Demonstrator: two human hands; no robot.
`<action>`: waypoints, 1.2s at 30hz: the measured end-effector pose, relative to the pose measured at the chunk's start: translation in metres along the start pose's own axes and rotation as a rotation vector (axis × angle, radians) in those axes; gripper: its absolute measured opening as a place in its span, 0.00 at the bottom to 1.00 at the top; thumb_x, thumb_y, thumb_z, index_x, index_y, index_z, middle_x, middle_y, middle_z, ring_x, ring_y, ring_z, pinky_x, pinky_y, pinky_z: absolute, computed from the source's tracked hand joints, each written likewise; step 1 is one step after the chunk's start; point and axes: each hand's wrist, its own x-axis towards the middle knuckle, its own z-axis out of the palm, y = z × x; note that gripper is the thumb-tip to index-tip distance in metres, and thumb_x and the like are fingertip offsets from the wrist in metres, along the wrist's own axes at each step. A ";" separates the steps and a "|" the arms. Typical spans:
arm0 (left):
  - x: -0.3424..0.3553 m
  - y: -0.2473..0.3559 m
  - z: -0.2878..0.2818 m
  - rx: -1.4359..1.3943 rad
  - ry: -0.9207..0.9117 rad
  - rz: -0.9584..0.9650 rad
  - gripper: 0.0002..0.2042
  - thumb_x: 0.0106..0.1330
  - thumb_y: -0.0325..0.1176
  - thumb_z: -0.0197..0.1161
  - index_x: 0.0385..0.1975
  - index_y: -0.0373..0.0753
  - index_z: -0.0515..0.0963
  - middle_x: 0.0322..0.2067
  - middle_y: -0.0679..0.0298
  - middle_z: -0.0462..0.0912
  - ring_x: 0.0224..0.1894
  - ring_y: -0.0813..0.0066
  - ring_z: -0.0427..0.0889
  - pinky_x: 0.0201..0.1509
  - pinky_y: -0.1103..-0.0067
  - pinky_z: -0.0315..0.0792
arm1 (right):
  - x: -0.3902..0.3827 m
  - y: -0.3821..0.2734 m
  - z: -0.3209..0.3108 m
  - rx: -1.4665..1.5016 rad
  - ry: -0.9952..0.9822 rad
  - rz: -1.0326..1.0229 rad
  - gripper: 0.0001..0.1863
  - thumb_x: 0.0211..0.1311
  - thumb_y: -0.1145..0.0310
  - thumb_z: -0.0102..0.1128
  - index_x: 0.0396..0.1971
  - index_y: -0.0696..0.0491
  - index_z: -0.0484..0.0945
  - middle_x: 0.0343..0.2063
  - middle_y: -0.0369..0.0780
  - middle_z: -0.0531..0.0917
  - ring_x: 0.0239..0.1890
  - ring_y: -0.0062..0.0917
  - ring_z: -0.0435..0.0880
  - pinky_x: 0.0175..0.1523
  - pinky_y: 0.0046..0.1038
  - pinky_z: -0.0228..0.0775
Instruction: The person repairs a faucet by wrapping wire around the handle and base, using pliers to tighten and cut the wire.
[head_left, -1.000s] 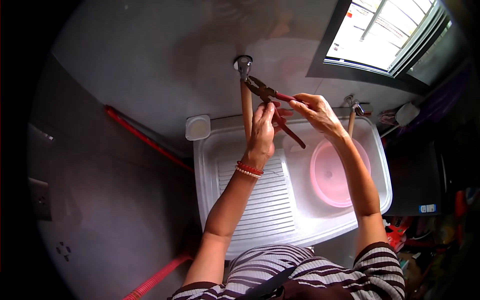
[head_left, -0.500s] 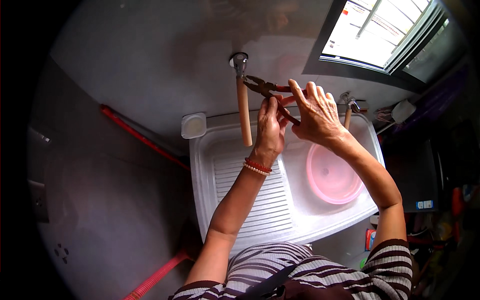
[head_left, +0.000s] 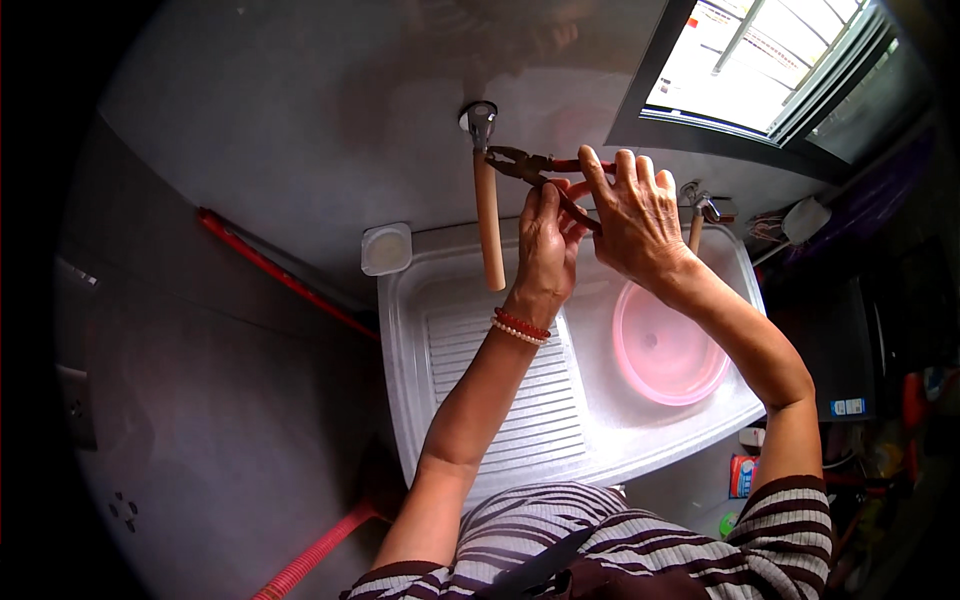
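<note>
Both hands on pliers at wall tap.
Left hand [head_left: 545,250] and right hand [head_left: 635,220] grip the red-handled pliers [head_left: 530,165]; handles mostly hidden, jaw tips beside tap [head_left: 481,122].

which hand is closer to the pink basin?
Right. The right hand is up on the red-handled pliers, almost directly above the pink basin. The left hand also grips the pliers, but further to the basin's left.

Dull metal pliers [head_left: 520,165] with red plastic grips, glossy white plastic sink [head_left: 480,400], translucent pink plastic basin [head_left: 665,350]
</note>
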 end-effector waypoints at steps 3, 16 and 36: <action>0.000 -0.001 -0.001 -0.029 -0.012 0.000 0.11 0.71 0.43 0.45 0.41 0.44 0.71 0.42 0.66 0.77 0.37 0.79 0.72 0.48 0.77 0.67 | -0.002 -0.003 0.000 -0.025 0.048 0.013 0.36 0.43 0.67 0.66 0.56 0.57 0.62 0.35 0.46 0.69 0.37 0.34 0.70 0.35 0.37 0.60; -0.003 -0.002 -0.001 -0.048 -0.041 0.016 0.14 0.71 0.44 0.44 0.44 0.44 0.71 0.43 0.66 0.75 0.45 0.75 0.72 0.54 0.74 0.66 | -0.005 -0.007 0.002 -0.092 0.048 -0.005 0.34 0.45 0.68 0.65 0.55 0.58 0.65 0.32 0.47 0.71 0.32 0.31 0.72 0.28 0.30 0.63; 0.043 -0.003 0.020 -0.432 -0.320 0.041 0.20 0.67 0.47 0.52 0.53 0.41 0.68 0.48 0.58 0.75 0.58 0.65 0.68 0.65 0.68 0.58 | 0.012 0.001 -0.012 -0.209 -0.094 -0.047 0.38 0.38 0.75 0.66 0.56 0.53 0.65 0.30 0.48 0.74 0.28 0.31 0.77 0.27 0.30 0.73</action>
